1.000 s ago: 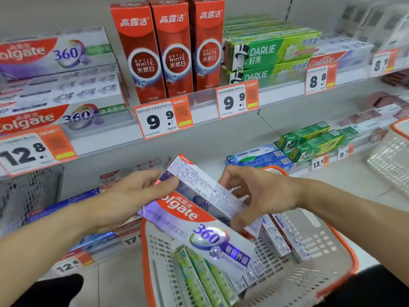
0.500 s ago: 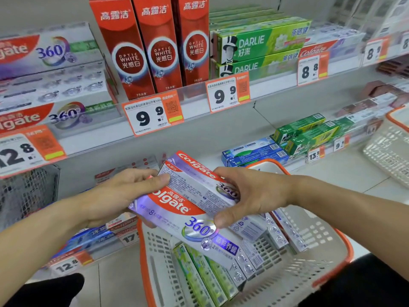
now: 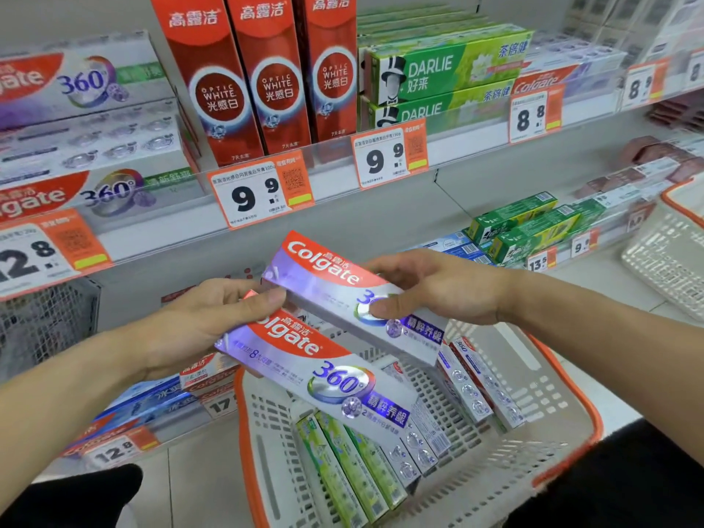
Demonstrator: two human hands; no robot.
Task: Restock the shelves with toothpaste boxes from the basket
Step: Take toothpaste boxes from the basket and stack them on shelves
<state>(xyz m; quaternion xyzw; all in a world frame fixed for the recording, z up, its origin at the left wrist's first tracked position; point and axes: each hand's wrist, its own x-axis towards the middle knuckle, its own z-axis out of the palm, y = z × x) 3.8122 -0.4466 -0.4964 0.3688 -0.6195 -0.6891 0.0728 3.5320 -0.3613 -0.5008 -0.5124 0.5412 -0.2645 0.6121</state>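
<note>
Purple-and-white Colgate boxes are up over the basket: left hand grips the lower box, right hand pinches the upper box. Mid-transfer; next they likely lift to the matching stack at the shelf's left end.

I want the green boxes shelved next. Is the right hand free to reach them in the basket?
Probably not yet: the right hand grips a Colgate box, and both held boxes hang above the green boxes.
</note>
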